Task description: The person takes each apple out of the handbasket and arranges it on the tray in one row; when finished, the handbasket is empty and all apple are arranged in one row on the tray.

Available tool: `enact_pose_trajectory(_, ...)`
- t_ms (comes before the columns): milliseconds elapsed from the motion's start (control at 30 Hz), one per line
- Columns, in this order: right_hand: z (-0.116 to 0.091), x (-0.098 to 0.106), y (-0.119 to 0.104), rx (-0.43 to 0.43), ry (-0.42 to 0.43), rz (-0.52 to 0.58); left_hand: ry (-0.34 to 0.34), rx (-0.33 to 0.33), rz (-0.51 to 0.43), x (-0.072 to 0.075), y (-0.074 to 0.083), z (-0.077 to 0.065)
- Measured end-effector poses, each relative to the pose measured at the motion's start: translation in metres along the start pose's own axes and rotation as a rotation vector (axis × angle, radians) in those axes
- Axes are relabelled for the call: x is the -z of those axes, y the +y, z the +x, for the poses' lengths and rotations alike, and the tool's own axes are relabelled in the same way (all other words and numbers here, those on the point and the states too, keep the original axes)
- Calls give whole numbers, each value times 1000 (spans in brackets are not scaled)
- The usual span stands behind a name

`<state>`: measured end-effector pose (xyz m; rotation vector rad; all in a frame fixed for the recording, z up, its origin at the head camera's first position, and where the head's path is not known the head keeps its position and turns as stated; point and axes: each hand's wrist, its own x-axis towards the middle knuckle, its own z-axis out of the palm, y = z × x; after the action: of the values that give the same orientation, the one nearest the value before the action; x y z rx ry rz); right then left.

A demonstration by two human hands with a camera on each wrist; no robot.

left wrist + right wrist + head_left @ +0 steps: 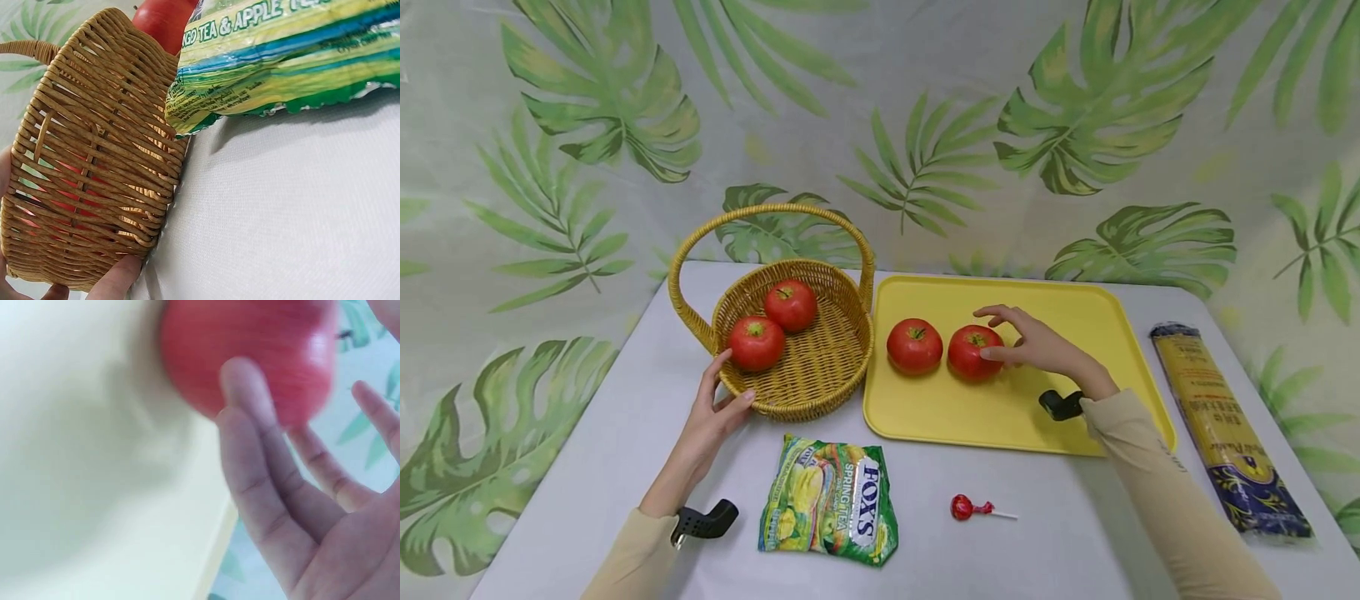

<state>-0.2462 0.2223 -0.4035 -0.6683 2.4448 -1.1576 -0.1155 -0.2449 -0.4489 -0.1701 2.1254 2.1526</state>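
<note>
My left hand (713,417) grips the near left side of a round wicker basket (808,410), its fingers at the rim and the thumb against the outer wall. Inside the basket are two tomatoes, one (757,343) close to my fingertips and another (791,305) behind it. Over the yellow tray (925,417), my right hand (1037,343) has its fingers spread around the right-hand tomato (973,357), thumb at its near side. In the right wrist view, fingers overlap the tomato (250,337) without closing round it. Another tomato (914,347) sits just left of it on the tray.
A green candy bag (827,500) lies in front of the basket. To its right is a red lollipop (972,507). A long pasta packet (1228,429) lies right of the tray. A leaf-patterned cloth (925,167) hangs behind the white table (925,567). The basket's tall handle (767,208) arches upward.
</note>
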Motion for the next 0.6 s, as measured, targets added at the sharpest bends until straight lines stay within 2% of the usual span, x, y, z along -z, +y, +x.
enact_pose_trajectory(100, 3, 4, -9, 12, 0, 76, 2, -1, 0, 1, 0, 0)
enact_pose_trajectory(267, 15, 0, -29, 125, -5, 154, 2, -3, 2, 0, 1, 0)
enact_pose_trajectory(400, 31, -15, -49, 206, -28, 200, 2, -4, 3, -1, 1, 0)
enact_pose_trajectory(600, 62, -47, -84, 307, -89, 181, 3, -6, 2, -1, 1, 0)
